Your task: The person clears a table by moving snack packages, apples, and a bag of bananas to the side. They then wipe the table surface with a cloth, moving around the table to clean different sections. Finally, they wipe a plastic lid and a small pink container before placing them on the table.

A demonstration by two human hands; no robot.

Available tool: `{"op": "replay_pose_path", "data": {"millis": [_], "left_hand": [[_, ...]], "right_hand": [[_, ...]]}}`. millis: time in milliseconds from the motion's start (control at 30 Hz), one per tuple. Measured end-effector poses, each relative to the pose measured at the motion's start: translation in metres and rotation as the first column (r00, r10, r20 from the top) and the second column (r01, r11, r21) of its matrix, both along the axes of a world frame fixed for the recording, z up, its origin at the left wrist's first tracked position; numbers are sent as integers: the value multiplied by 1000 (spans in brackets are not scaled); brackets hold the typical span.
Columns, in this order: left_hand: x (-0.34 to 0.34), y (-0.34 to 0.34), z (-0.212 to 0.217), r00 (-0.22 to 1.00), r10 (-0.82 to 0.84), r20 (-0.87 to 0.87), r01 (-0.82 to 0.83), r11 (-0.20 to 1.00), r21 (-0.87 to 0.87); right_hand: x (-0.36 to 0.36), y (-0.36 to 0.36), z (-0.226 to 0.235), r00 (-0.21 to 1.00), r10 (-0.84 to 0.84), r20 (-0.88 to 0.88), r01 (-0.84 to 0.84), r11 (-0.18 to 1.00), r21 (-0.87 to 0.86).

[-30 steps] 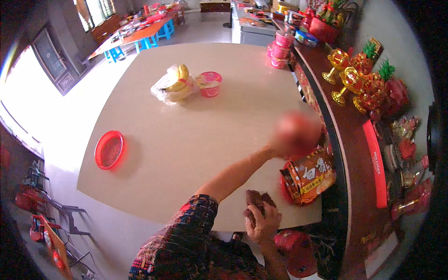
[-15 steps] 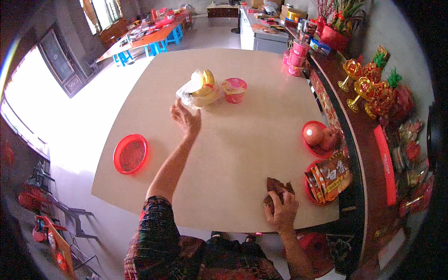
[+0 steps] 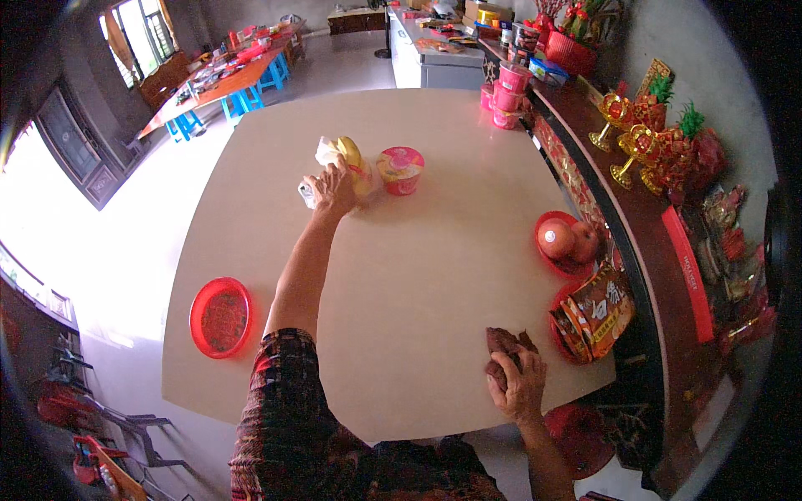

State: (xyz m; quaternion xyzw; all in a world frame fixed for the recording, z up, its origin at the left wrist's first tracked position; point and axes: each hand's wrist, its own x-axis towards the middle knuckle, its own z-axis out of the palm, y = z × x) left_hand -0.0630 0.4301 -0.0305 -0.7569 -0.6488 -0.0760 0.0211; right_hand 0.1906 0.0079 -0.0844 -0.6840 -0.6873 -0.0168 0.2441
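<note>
At the far part of the table, yellow bananas (image 3: 348,154) sit in a thin clear plastic bag (image 3: 307,194). My left hand (image 3: 334,192) reaches over them with its fingers curled onto the bag and the fruit. Just to their right stands a pink instant-noodle cup (image 3: 400,170) with a lid. Near the table's front right, my right hand (image 3: 520,386) holds a crumpled brown cloth (image 3: 499,342) against the tabletop; part of the cloth is hidden under the fingers.
A red plastic tray (image 3: 197,321) lies at the left. Round reddish fruits (image 3: 558,240) and brown snack packets (image 3: 603,311) fill two red baskets along the right edge. Stacked pink tubs (image 3: 508,96) stand at the back right, beside a long shelf (image 3: 622,213) with gold ornaments.
My left hand has moved forward from beside the bag onto the bananas, and its fingers have closed. My right hand stays on the brown cloth. The view has swung slightly right.
</note>
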Motion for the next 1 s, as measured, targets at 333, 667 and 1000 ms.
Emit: {"op": "replay_pose_path", "data": {"millis": [333,667,1000], "left_hand": [[-7,-54,-5,843,89,530,-78,996,-42],[-69,-193,5,36,190,981,197,961,-194],[-191,-269,10,130,112,985,-251,965,-77]], "right_hand": [[4,-3,-12,999,-16,-32,17,1000,8],[6,0,-12,997,23,-69,-27,998,-56],[2,-5,-25,994,-17,105,15,1000,28]]}}
